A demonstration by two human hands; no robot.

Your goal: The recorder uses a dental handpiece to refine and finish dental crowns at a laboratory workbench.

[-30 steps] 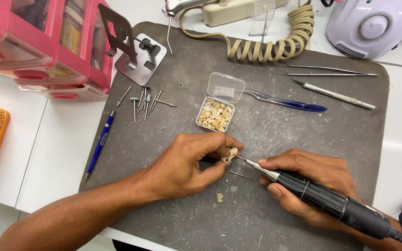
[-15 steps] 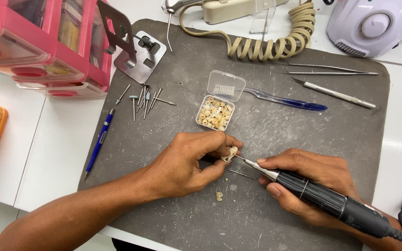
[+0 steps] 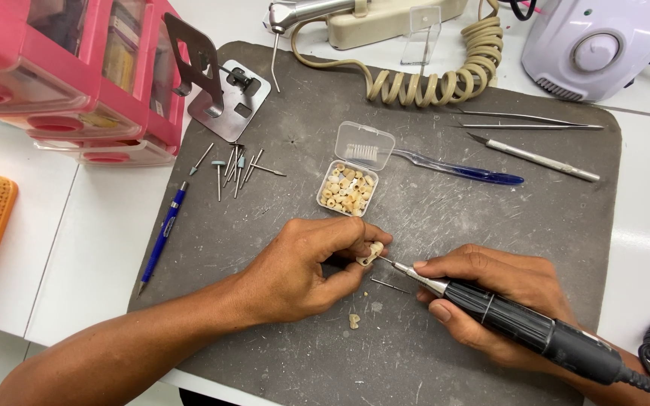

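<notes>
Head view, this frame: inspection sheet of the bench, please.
Surface: scratched grey mat on a white bench.
Job's things: small cream piece pinched in the left hand; black rotary handpiece in the right hand, tip at the piece.
Clutter: open clear box of cream pieces, loose burs, blue pen, tweezers.
Grippers: both hands closed on their things.
Cables: beige coiled cord.
Surroundings: pink drawer unit.

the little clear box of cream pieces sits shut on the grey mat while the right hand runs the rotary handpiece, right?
Not quite: the head view shows the small clear box open, lid tipped back. It does sit on the grey mat, and the right hand holds the rotary handpiece.
</notes>
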